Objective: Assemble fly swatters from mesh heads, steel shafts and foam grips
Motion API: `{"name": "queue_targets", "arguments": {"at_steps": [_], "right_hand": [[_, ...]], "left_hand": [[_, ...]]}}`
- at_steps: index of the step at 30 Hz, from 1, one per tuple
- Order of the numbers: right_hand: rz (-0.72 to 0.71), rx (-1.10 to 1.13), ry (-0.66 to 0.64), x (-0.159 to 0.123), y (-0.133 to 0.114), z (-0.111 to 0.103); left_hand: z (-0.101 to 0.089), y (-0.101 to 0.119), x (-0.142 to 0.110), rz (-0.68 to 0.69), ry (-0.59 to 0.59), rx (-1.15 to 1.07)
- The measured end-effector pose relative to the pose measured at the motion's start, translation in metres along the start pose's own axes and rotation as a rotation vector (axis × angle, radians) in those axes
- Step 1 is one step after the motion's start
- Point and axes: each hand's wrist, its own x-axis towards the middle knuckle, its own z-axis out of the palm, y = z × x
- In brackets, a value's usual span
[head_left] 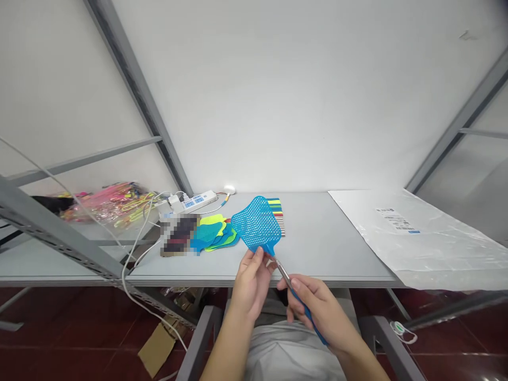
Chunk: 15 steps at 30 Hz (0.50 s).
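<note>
Swatter (257,225), its blue perforated head just below your view's centre, is held in both your hands, your left hand (252,283) pinching the head's lower edge, your right hand (317,306) curled around the handle (319,335) slanting toward five o'clock, while mesh heads (209,233) lie at nine o'clock from it.

pixelated obj. (180,235) can't be id'd, afaict

bare forearms (235,336), light grey clothing (293,352)

text: none legible | label (397,220) on white package (448,248): print too small
</note>
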Motion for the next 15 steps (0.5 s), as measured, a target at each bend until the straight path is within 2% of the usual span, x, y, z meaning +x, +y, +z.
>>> {"name": "queue_targets", "arguments": {"at_steps": [3, 6, 8, 11, 13, 15], "right_hand": [[0.123, 0.316, -0.127, 0.000, 0.002, 0.004], [0.145, 0.307, -0.095, 0.002, 0.006, 0.005], [0.096, 0.089, -0.005, 0.005, 0.010, 0.003], [-0.066, -0.389, 0.198, 0.008, 0.011, -0.001], [-0.162, -0.623, 0.291, 0.008, 0.010, -0.003], [-0.207, -0.732, 0.311, 0.008, 0.008, -0.004]], "left_hand": [[0.002, -0.002, -0.005, -0.151, -0.095, -0.186], [0.001, -0.010, -0.006, -0.230, -0.120, -0.246], [0.000, -0.014, -0.003, -0.243, -0.058, -0.191], [-0.002, -0.016, 0.001, -0.157, 0.037, -0.066], [-0.002, -0.014, 0.003, -0.068, 0.029, -0.019], [-0.001, -0.012, 0.003, -0.041, -0.004, -0.016]]}}
